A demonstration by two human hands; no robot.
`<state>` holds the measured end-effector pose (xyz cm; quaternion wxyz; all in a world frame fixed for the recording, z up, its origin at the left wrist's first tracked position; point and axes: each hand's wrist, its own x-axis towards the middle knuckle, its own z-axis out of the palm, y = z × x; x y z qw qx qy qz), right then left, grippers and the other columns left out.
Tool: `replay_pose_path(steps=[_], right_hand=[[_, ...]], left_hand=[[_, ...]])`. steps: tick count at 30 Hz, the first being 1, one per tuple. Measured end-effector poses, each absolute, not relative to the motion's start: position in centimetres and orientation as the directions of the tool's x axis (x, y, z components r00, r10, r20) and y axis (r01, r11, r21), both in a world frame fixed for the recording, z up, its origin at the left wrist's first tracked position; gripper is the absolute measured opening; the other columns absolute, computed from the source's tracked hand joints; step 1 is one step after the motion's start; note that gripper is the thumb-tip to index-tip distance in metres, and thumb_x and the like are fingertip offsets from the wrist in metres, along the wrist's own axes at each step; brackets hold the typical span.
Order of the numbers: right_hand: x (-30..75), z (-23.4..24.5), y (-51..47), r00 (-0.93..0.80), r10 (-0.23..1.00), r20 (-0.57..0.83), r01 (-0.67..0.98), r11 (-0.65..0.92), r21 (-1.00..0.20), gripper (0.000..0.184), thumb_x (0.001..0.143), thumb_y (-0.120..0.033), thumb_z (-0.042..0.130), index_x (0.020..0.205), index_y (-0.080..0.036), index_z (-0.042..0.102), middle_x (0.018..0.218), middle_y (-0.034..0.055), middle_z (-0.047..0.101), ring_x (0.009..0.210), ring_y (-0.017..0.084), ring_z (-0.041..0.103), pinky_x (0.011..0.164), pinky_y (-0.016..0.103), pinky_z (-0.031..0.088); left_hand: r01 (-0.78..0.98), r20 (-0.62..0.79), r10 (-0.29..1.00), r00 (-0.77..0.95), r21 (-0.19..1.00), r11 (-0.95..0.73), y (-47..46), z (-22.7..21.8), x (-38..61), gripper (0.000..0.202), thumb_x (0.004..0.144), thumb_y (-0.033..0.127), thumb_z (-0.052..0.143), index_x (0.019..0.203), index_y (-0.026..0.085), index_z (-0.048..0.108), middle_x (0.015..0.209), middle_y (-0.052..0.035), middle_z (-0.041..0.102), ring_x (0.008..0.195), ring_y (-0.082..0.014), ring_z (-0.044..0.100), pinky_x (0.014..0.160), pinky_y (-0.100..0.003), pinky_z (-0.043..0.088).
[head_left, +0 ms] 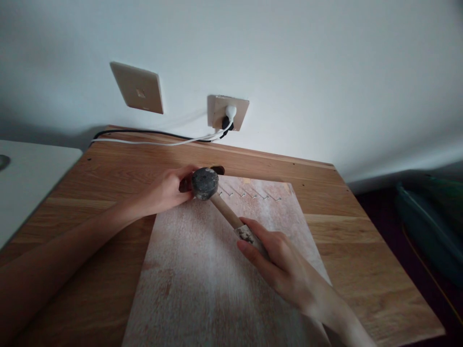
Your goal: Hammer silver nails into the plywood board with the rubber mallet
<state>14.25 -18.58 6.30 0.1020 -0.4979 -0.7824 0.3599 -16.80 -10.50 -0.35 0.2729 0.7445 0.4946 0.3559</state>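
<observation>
My right hand (278, 260) is wrapped round the pale, worn grip of a rubber mallet (205, 183), whose handle slants up to the left. The black mallet head hangs over the far left part of a whitish, worn wooden board (202, 270). Just behind the head, my left hand (170, 189) has its thumb and finger drawn together; the mallet hides their tips, so what they pinch cannot be made out. To the right of the head, several nails (254, 196) stand in a row along the board's far edge.
The board lies on a brown wooden table (361, 250) with a cable hole (218, 170) behind it. Black and white cables (155, 143) run along the wall to a socket (238, 108). A white surface (32, 178) adjoins at left; dark cloth-like items (427, 226) lie at right.
</observation>
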Motion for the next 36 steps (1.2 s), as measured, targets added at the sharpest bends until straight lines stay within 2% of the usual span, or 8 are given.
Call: replay_pose_path(steps=[6, 15, 22, 25, 27, 30, 33, 36], right_hand=[[14.4, 6.2, -18.5, -0.476, 0.860, -0.185, 0.696, 0.240, -0.677, 0.051, 0.108, -0.053, 0.056, 0.152, -0.027, 0.063, 0.109, 0.0099, 0.080, 0.101, 0.028, 0.074, 0.087, 0.041, 0.059], [14.7, 6.1, -18.9, -0.463, 0.862, -0.205, 0.711, 0.223, -0.667, 0.053, 0.109, -0.052, 0.056, 0.155, -0.027, 0.057, 0.120, 0.0109, 0.079, 0.108, 0.028, 0.074, 0.092, 0.043, 0.058], [14.4, 6.1, -18.9, -0.457, 0.854, -0.251, 0.720, 0.189, -0.668, 0.053, 0.109, -0.052, 0.054, 0.156, -0.027, 0.057, 0.121, 0.0115, 0.078, 0.109, 0.029, 0.073, 0.093, 0.043, 0.056], [14.2, 6.3, -18.6, -0.446, 0.858, -0.254, 0.726, 0.181, -0.663, 0.053, 0.109, -0.052, 0.054, 0.154, -0.027, 0.058, 0.113, 0.0105, 0.078, 0.103, 0.028, 0.073, 0.091, 0.043, 0.056], [14.2, 6.4, -18.5, -0.451, 0.855, -0.257, 0.723, 0.181, -0.666, 0.053, 0.108, -0.052, 0.056, 0.153, -0.026, 0.060, 0.103, 0.0088, 0.077, 0.094, 0.026, 0.072, 0.087, 0.041, 0.057], [14.5, 6.6, -19.0, -0.420, 0.860, -0.288, 0.687, 0.093, -0.721, 0.056, 0.107, -0.054, 0.057, 0.156, -0.027, 0.057, 0.085, 0.0034, 0.072, 0.072, 0.020, 0.068, 0.069, 0.032, 0.058], [15.1, 6.2, -20.8, -0.320, 0.883, -0.344, 0.609, -0.087, -0.789, 0.063, 0.106, -0.058, 0.057, 0.161, -0.028, 0.050, 0.072, -0.0028, 0.065, 0.050, 0.014, 0.056, 0.048, 0.025, 0.050], [16.0, 5.3, -23.5, -0.167, 0.930, -0.326, 0.502, -0.205, -0.840, 0.064, 0.104, -0.060, 0.060, 0.157, -0.025, 0.054, 0.064, -0.0047, 0.060, 0.039, 0.011, 0.047, 0.036, 0.022, 0.041]], left_hand=[[0.608, 0.208, 0.956, 0.209, 0.738, -0.293, -10.6, -0.4, -16.8, 0.042, 0.078, 0.018, 0.069, 0.120, 0.020, 0.072, 0.095, -0.0021, 0.080, 0.086, -0.0205, 0.073, 0.075, -0.029, 0.054], [0.570, 0.234, 0.942, 0.241, 0.751, -0.332, -10.4, -0.6, -16.9, 0.043, 0.077, 0.013, 0.066, 0.119, 0.019, 0.072, 0.093, -0.0015, 0.079, 0.082, -0.0186, 0.072, 0.072, -0.027, 0.052], [0.574, 0.231, 0.940, 0.251, 0.746, -0.337, -10.5, -0.5, -17.0, 0.046, 0.077, 0.014, 0.067, 0.122, 0.020, 0.072, 0.094, -0.0010, 0.080, 0.083, -0.0186, 0.073, 0.072, -0.026, 0.052], [0.578, 0.241, 0.936, 0.256, 0.739, -0.348, -10.5, -0.4, -17.0, 0.046, 0.076, 0.012, 0.067, 0.121, 0.021, 0.073, 0.093, 0.0002, 0.079, 0.082, -0.0177, 0.073, 0.070, -0.025, 0.051], [0.566, 0.241, 0.935, 0.261, 0.746, -0.351, -10.5, -0.4, -17.0, 0.046, 0.076, 0.011, 0.065, 0.121, 0.021, 0.073, 0.091, 0.0006, 0.078, 0.079, -0.0166, 0.072, 0.068, -0.024, 0.051], [0.543, 0.225, 0.934, 0.278, 0.765, -0.346, -10.5, -0.3, -16.9, 0.045, 0.077, 0.010, 0.064, 0.120, 0.020, 0.072, 0.085, 0.0020, 0.077, 0.072, -0.0144, 0.069, 0.065, -0.023, 0.049], [0.545, 0.212, 0.929, 0.303, 0.762, -0.351, -10.5, 0.0, -16.8, 0.037, 0.079, 0.011, 0.065, 0.113, 0.020, 0.072, 0.083, 0.0027, 0.075, 0.067, -0.0123, 0.065, 0.064, -0.022, 0.048], [0.548, 0.219, 0.924, 0.314, 0.753, -0.365, -10.6, 0.4, -16.7, 0.028, 0.083, 0.018, 0.068, 0.110, 0.019, 0.073, 0.087, 0.0007, 0.076, 0.065, -0.0115, 0.061, 0.063, -0.023, 0.047]])
